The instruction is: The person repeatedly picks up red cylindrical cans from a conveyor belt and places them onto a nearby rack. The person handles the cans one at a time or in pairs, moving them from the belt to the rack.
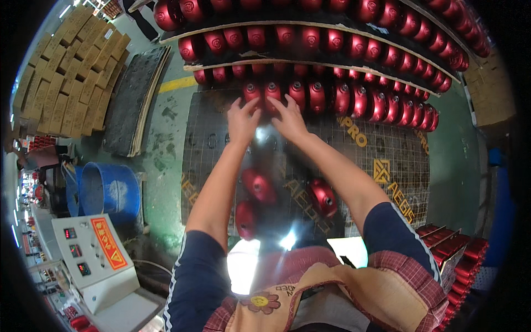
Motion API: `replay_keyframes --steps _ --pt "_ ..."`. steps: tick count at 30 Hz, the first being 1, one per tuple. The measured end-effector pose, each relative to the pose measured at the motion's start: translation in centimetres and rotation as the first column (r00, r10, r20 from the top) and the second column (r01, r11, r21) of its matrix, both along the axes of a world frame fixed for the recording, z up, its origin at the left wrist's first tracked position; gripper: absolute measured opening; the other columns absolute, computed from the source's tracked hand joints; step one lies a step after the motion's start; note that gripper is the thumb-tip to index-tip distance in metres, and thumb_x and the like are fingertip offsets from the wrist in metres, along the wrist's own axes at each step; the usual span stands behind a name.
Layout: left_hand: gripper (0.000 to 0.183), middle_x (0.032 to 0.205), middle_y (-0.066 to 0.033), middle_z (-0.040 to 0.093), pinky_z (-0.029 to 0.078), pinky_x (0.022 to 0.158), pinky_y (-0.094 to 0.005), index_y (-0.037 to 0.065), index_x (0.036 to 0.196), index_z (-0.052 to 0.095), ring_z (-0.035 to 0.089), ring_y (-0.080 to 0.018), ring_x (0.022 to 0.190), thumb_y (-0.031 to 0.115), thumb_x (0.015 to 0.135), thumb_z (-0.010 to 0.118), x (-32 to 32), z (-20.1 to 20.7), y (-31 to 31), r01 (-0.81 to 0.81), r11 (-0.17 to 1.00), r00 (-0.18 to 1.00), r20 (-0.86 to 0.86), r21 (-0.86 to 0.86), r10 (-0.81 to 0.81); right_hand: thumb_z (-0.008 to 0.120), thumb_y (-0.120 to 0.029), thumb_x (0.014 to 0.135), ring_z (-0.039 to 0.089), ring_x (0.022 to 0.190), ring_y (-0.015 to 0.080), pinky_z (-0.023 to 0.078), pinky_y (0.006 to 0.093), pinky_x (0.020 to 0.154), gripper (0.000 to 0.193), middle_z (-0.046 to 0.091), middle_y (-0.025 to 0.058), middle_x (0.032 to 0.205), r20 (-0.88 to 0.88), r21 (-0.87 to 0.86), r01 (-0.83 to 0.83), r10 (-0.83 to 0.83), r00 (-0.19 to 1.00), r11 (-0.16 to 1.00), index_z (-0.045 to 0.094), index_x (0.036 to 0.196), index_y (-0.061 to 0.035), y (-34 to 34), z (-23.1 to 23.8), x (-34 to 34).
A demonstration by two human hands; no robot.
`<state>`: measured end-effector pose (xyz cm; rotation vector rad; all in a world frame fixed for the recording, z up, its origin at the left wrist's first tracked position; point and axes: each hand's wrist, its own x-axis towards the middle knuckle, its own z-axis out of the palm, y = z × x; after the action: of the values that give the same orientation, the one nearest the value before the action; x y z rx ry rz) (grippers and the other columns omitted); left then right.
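Note:
At the far edge of a dark printed board (221, 152), my left hand (242, 122) has its fingers curled against a glossy red metal cylinder (251, 91) with a threaded metal neck. Just beside it, my right hand (289, 119) grips the neighbouring red cylinder (272, 89) in the same way. Both cylinders stand upright at the left end of a row (359, 102) of similar ones. Closer to my body are three loose ones: a tilted cylinder (259, 185), another (245, 220) behind my left forearm, and one (322, 197) below my right forearm.
Stacked shelves (249, 60) bear rows of red cylinders beyond my hands. Left are cartons (66, 83), leaning dark boards (130, 105), a blue barrel (119, 191) and a control box (97, 260). More red cylinders (467, 265) fill a rack at lower right. A person (44, 157) is at far left.

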<state>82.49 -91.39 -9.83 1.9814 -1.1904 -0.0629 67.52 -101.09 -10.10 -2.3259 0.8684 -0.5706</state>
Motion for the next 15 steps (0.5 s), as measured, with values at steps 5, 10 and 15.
replay_keyframes --steps 5,10,15 --pt "0.049 0.151 -0.0237 0.036 0.047 0.102 -0.0510 0.033 0.125 0.065 0.048 -0.0519 0.122 0.027 0.077 0.071 2.6 -2.7 -7.9 -0.071 0.975 0.986 -0.130 0.209 0.100 0.061 -0.010 0.084 0.035 0.130 0.0569 0.037 0.0573 0.108 0.060 0.024 0.0363 0.150 -0.088 -0.099 0.188 -0.196 0.977 0.977 0.049 0.141 -0.0207 -3.8 -3.7 7.8" --pt "0.051 0.148 -0.0259 0.040 0.043 0.108 -0.0443 0.031 0.124 0.066 0.049 -0.0429 0.128 0.024 0.074 0.073 3.7 -4.7 -7.0 -0.127 0.978 0.961 -0.224 0.163 0.162 0.068 -0.012 0.081 0.035 0.133 0.0542 0.043 0.0560 0.105 0.062 0.019 0.0292 0.155 -0.100 -0.111 0.232 -0.243 0.965 0.966 0.050 0.139 -0.0278 -4.1 -5.5 7.7" --pt "0.053 0.134 -0.0186 0.054 0.039 0.110 -0.0395 0.017 0.124 0.067 0.049 -0.0349 0.129 0.010 0.071 0.071 7.3 -3.2 -1.7 -0.014 1.000 0.966 -0.259 -0.017 0.009 0.071 -0.008 0.075 0.040 0.133 0.0438 0.045 0.0476 0.104 0.062 0.032 0.0228 0.150 -0.021 -0.073 0.147 -0.148 0.989 0.987 0.058 0.132 -0.0302 -3.9 -2.7 6.3"
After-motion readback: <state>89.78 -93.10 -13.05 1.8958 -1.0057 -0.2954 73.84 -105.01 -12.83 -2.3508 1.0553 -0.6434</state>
